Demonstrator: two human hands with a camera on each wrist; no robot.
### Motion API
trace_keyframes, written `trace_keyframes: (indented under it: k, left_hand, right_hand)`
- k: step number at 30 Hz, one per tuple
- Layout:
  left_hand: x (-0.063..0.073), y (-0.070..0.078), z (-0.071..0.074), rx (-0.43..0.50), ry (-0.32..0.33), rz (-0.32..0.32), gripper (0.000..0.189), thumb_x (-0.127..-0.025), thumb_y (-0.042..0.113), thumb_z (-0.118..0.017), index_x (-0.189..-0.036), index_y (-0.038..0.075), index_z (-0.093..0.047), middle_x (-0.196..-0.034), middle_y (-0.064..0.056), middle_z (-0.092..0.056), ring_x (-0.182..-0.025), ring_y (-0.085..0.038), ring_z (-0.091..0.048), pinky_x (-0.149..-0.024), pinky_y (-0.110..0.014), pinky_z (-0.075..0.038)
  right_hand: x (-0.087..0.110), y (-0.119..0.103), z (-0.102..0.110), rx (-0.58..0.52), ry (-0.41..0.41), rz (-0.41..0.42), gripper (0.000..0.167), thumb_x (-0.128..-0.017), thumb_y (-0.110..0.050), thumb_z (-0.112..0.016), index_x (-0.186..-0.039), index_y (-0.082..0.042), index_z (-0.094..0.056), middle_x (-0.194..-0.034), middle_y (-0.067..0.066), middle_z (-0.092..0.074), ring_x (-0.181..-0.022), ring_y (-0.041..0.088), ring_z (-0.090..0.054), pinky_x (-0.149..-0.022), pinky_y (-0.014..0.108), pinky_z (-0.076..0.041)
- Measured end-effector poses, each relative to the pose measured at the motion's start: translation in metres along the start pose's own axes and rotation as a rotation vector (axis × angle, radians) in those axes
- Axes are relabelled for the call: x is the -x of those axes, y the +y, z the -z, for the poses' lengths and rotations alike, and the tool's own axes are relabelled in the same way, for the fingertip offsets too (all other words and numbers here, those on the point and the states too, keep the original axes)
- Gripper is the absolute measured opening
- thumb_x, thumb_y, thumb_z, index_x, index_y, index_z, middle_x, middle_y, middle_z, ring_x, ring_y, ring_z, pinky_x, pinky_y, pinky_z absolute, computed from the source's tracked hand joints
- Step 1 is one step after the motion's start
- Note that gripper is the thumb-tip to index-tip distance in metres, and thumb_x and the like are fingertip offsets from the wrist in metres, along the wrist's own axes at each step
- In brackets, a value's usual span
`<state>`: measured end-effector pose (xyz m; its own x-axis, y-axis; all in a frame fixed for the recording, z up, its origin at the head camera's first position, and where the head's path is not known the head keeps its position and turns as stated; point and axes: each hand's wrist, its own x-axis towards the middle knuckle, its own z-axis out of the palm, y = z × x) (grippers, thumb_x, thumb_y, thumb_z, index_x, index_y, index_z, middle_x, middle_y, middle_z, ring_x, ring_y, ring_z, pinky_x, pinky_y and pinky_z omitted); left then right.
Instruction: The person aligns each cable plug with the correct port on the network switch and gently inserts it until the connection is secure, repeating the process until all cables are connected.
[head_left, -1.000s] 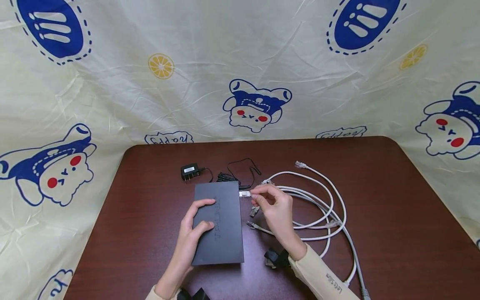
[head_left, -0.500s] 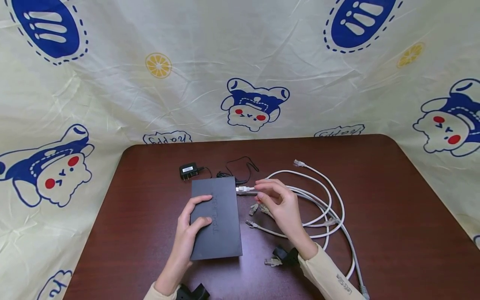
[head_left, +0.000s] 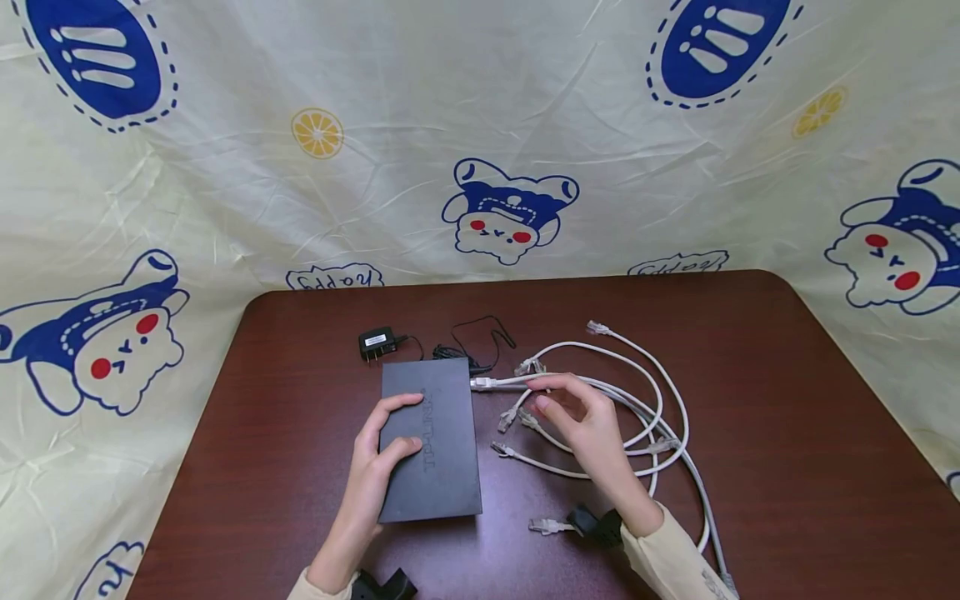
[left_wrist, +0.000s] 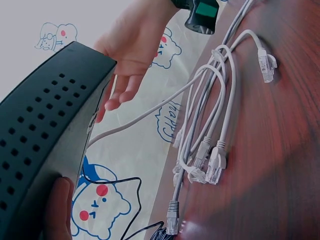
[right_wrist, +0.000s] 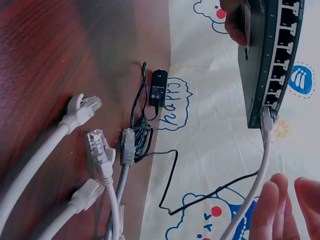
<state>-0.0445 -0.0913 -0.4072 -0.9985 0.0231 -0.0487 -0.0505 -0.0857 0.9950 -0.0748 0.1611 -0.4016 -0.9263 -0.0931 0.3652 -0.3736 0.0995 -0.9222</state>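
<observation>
My left hand (head_left: 371, 462) grips a dark grey TP-Link network switch (head_left: 442, 492) by its left edge, thumb and index finger on top, other fingers hidden beneath. In the right wrist view the switch's row of ports (right_wrist: 283, 53) shows; a white network cable's plug (right_wrist: 268, 122) sits in the port at the row's end. The right hand (head_left: 592, 429) is just right of that cable, fingers loosely bent and holding nothing. The right wrist view has its fingers (right_wrist: 265, 212) beside the white cable, with thumb and fingers apart.
Several white and grey network cables (head_left: 667, 400) lie looped on the brown table (head_left: 795, 467). Their loose plugs (head_left: 501, 450) point left toward the switch. Behind the switch are a black power adapter (head_left: 377, 342) and its coiled cord (head_left: 452, 352). A printed cloth (head_left: 405, 208) hangs beyond.
The right hand has let go of the plug at the switch's right side and drawn back right and slightly down. The plug stays in the port. The left hand keeps its grip on the switch.
</observation>
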Motion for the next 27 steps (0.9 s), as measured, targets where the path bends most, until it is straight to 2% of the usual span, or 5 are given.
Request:
trace_keyframes:
  k: [7,13,19,27]
  left_hand:
    - [0.001,-0.001,0.0,0.022,0.0,0.001,0.046,-0.081,0.0,-0.056,-0.122,0.018,-0.06,-0.122,-0.01,-0.051,-0.104,-0.031,-0.047,-0.083,-0.044,-0.04]
    - [0.001,-0.002,0.0,0.023,0.002,0.005,0.046,-0.081,0.0,-0.056,-0.123,0.018,-0.06,-0.122,-0.01,-0.051,-0.103,-0.031,-0.048,-0.081,-0.044,-0.041]
    - [0.001,-0.003,0.0,0.016,0.005,0.002,0.045,-0.081,0.0,-0.056,-0.122,0.018,-0.06,-0.121,-0.01,-0.052,-0.103,-0.031,-0.047,-0.082,-0.043,-0.04]
    - [0.002,-0.005,-0.001,0.027,0.007,0.016,0.045,-0.081,0.0,-0.056,-0.122,0.017,-0.06,-0.122,-0.01,-0.051,-0.104,-0.031,-0.047,-0.083,-0.043,-0.04]
  right_hand:
    - [0.012,0.005,0.01,0.068,-0.005,-0.065,0.016,-0.086,0.007,-0.062,-0.102,0.006,-0.066,-0.096,0.015,-0.066,-0.079,0.015,-0.067,-0.071,0.023,-0.052]
    - [0.022,0.015,0.012,0.121,-0.046,-0.098,0.016,-0.086,0.007,-0.062,-0.1,0.004,-0.067,-0.089,0.01,-0.067,-0.074,0.016,-0.064,-0.062,0.03,-0.053]
    - [0.033,0.022,0.009,0.138,-0.082,-0.174,0.016,-0.085,0.006,-0.063,-0.101,0.002,-0.067,-0.094,0.022,-0.065,-0.078,0.014,-0.063,-0.063,0.034,-0.054]
    - [0.044,0.03,0.006,0.135,-0.129,-0.223,0.018,-0.084,0.007,-0.064,-0.102,0.005,-0.066,-0.096,0.022,-0.066,-0.067,0.021,-0.063,-0.058,0.036,-0.053]
